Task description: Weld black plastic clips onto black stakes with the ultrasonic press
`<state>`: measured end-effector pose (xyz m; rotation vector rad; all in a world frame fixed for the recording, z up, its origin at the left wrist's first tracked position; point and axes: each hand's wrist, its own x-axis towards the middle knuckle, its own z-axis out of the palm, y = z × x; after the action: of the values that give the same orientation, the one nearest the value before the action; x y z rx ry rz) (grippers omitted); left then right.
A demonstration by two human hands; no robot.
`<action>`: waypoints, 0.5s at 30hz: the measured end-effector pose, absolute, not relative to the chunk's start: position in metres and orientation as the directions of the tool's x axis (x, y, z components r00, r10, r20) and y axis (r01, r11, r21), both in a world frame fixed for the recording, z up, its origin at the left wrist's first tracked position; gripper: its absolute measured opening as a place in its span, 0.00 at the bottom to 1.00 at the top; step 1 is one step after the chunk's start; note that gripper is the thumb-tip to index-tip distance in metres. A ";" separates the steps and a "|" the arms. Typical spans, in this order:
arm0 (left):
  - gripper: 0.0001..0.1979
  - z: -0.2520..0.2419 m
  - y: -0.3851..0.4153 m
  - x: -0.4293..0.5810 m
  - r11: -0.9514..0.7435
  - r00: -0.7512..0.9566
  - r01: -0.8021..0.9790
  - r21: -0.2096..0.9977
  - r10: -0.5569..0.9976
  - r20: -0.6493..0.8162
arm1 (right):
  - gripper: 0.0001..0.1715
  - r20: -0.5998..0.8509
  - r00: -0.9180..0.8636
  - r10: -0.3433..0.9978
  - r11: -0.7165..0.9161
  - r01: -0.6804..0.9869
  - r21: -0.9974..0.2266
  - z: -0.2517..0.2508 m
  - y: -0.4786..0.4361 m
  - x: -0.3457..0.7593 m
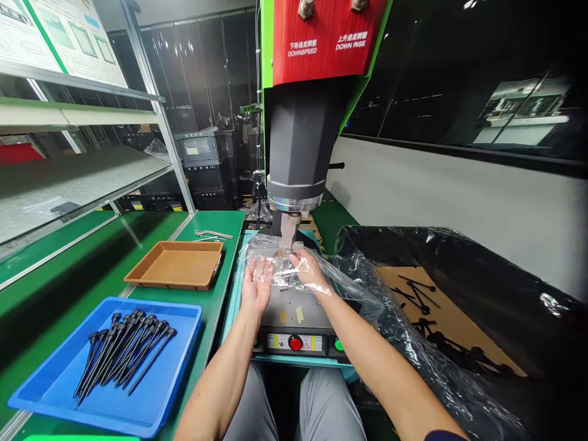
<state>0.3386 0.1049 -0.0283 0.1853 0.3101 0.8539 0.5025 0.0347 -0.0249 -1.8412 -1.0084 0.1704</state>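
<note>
My left hand (256, 283) lies palm up with fingers spread under a sheet of clear plastic film (271, 260) on the press's grey base plate (301, 309). My right hand (307, 269) rests palm down on the same film, fingers together, just below the metal horn (289, 229) of the grey press head (298, 153). Whether the right fingers pinch something under the film I cannot make out.
A blue tray (105, 392) with several black pins sits at the front left, an empty brown tray (174, 264) behind it. A plastic-lined box (459, 318) with black pins stands at the right. A red button (295, 343) and a green button (339, 345) face me.
</note>
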 end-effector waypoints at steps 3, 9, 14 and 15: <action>0.14 -0.040 0.102 0.334 0.645 0.607 -0.701 0.304 0.764 -0.219 | 0.12 0.195 0.660 0.726 -0.211 0.484 -0.850 -0.046 0.011 0.478; 0.15 -0.072 0.099 0.319 0.643 0.570 -0.654 0.398 0.765 -0.301 | 0.13 -0.111 0.345 0.932 -0.184 0.189 -0.965 -0.072 -0.062 0.399; 0.13 -0.084 0.101 0.311 0.636 0.527 -0.634 0.441 0.772 -0.356 | 0.22 0.009 0.287 0.958 0.061 -0.173 -0.983 -0.039 -0.090 0.388; 0.12 -0.086 0.102 0.309 0.641 0.517 -0.612 0.464 0.768 -0.378 | 0.23 0.063 0.365 0.929 0.127 -0.153 -0.980 -0.033 -0.090 0.392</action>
<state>0.3090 0.1016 -0.0856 0.2883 0.5954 0.8416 0.3922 -0.0898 -0.0329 -1.1641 -0.8606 0.9488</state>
